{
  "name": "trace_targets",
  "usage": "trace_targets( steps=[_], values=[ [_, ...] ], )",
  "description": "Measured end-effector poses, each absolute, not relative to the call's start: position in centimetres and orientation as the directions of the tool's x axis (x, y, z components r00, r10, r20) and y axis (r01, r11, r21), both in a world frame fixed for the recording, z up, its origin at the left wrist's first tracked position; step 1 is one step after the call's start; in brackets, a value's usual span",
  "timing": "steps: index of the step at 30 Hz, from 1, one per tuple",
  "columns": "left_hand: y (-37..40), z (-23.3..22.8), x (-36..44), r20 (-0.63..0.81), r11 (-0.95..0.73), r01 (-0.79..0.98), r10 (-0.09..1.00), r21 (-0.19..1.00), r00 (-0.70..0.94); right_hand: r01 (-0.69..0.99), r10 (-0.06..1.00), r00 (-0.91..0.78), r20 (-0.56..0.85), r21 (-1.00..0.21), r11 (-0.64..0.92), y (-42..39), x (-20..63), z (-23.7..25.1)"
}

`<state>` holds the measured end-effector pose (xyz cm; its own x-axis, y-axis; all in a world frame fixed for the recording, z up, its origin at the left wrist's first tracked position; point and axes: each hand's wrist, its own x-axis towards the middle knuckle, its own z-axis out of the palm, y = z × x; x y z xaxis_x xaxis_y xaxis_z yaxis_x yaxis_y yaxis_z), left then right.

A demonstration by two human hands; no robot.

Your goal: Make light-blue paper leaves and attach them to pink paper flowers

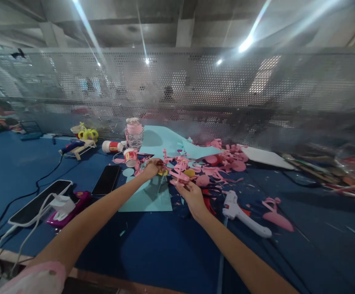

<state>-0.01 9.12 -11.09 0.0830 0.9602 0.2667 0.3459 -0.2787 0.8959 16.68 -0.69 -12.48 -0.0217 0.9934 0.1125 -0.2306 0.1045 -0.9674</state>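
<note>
Both hands (171, 179) among pink paper scraps (195, 167); labels unreadable.

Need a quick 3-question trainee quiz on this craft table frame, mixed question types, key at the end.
1. True or false: the white glue gun lies on the blue table, in neither hand.
2. Which lies nearest the left hand? A the black phone B the pink flamingo cutout C the white sheet
3. Fill in: the right hand reaches into a pile of ___ paper scraps.

Key
1. True; it rests to the right of the right hand.
2. A
3. Pink

The pictures are too blurred to tell whether either hand is closed on a scrap.
</note>
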Motion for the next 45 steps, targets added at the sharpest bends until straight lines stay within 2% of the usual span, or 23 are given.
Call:
trace_targets(
  steps=[13, 15, 19, 22, 25, 29, 35, 40, 45],
  values=[
    [3.7, -12.4, -1.0, 0.206, -0.123, 0.451, 0.969, 0.884, -0.139, -0.301, 0.997, 0.005, 0.074, -0.951, 0.072, -0.5, 16.7, -12.4],
    [3.3, -12.7, -1.3, 0.186, -0.128, 0.428, 0.978, 0.895, -0.097, -0.288, 0.997, 0.0, 0.077, -0.955, 0.074, -0.5, 16.7, -12.3],
    [2.7, -13.2, -2.6, 0.204, -0.224, 0.376, 0.974, 0.899, 0.094, -0.288, 0.998, -0.011, 0.068, -0.956, 0.062, -0.6, 16.7, -12.2],
    [2.6, -13.3, -3.4, 0.317, -0.322, 0.507, 0.943, 0.799, 0.1, -0.297, 0.999, -0.004, 0.05, -0.954, 0.047, -0.6, 16.6, -12.2],
    [2.8, -13.5, -3.4, 0.351, -0.308, 0.614, 0.935, 0.727, 0.053, -0.293, 0.999, 0.0, 0.035, -0.955, 0.034, -0.6, 16.7, -12.3],
    [3.4, -13.7, -2.9, 0.28, -0.251, 0.575, 0.959, 0.779, 0.039, -0.275, 0.999, -0.017, 0.044, -0.961, 0.037, -0.6, 16.7, -12.5],
    [5.1, -14.0, -2.8, 0.435, -0.386, 0.516, 0.9, 0.765, 0.029, -0.303, 0.997, -0.037, 0.074, -0.951, 0.059, -0.8, 16.6, -12.2],
    [6.8, -14.4, -2.7, 0.284, -0.257, 0.53, 0.958, 0.808, 0.032, -0.332, 0.998, 0.04, 0.046, -0.942, 0.057, -0.9, 16.5, -12.1],
    [7.4, -14.2, -2.9, 0.313, -0.347, 0.407, 0.938, 0.845, 0.149, -0.395, 0.999, 0.041, -0.001, -0.919, 0.015, -0.9, 16.3, -11.9]
  ],
)
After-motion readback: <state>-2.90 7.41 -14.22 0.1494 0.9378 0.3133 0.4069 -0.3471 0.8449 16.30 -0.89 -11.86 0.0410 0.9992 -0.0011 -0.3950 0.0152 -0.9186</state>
